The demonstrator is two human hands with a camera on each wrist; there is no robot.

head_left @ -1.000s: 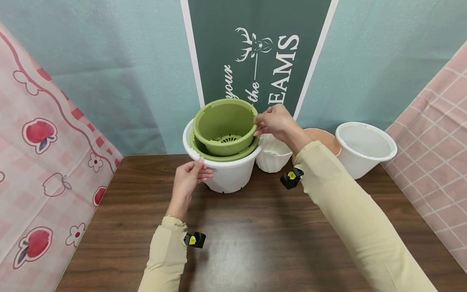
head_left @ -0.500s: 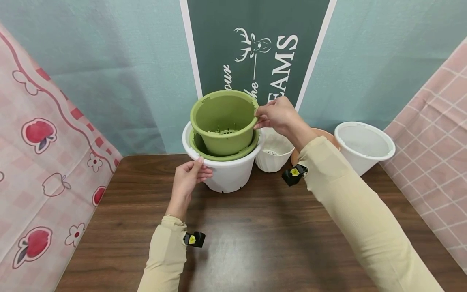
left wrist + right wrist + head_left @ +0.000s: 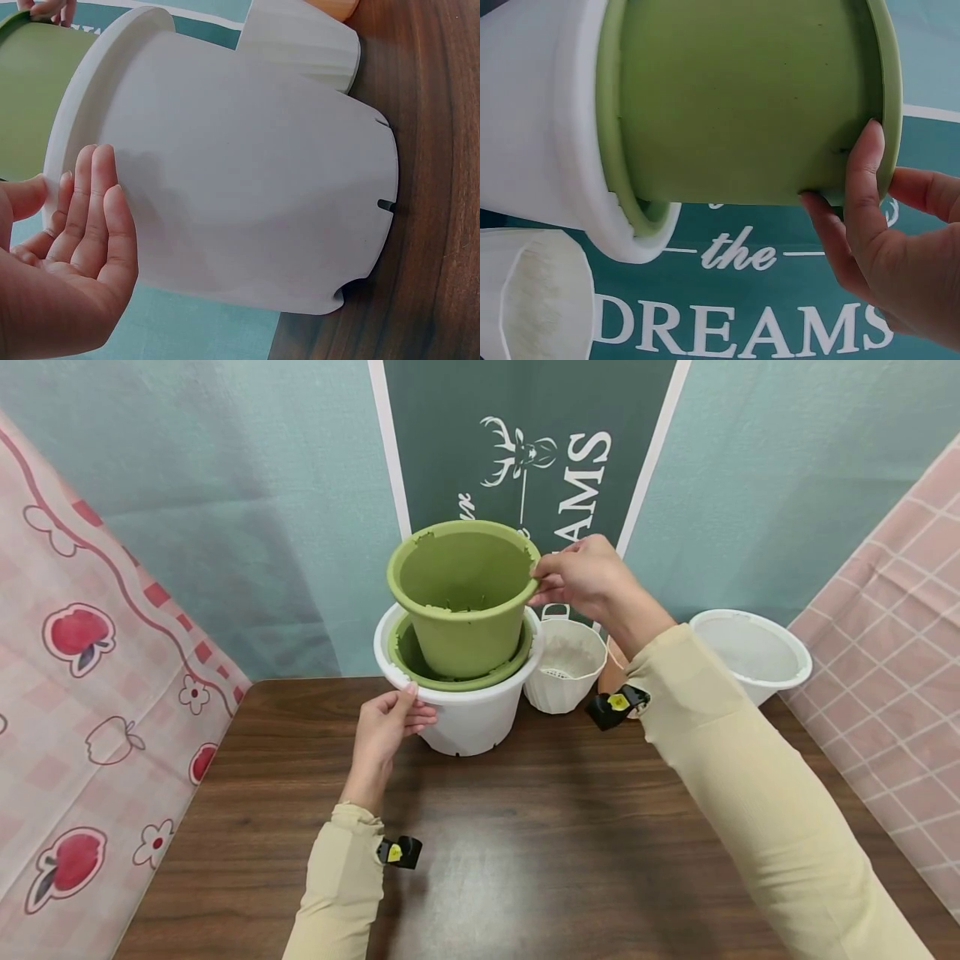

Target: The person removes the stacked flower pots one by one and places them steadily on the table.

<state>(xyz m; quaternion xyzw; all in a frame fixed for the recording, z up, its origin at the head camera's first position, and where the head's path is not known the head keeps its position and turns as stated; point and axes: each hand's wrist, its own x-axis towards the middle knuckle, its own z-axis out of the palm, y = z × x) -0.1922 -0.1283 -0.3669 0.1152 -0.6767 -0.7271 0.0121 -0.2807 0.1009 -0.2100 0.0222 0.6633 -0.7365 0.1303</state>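
My right hand [image 3: 588,578] pinches the rim of a green plant pot [image 3: 468,639] on its right side. This pot is raised partway out of a second green pot [image 3: 405,652], its base still inside. The second pot sits nested in a large white pot [image 3: 468,727] on the table. With thumb and fingers, my left hand [image 3: 382,727] grips the white pot's rim at the front left. In the left wrist view the thumb lies at the rim and the fingers [image 3: 97,210] lie along the outer wall. The right wrist view shows fingers [image 3: 864,180] under the green rim.
Right of the white pot stands a small cream ribbed pot [image 3: 562,681]. Behind my right forearm an orange pot [image 3: 613,672] is mostly hidden. A white pot [image 3: 750,652] stands farther right by the pink tiled cloth [image 3: 892,693]. A printed cloth [image 3: 285,527] hangs behind the wooden table [image 3: 480,843].
My right hand has lifted the upper green pot, exposing more of its outer wall above the second green pot. My left hand stays on the white rim.
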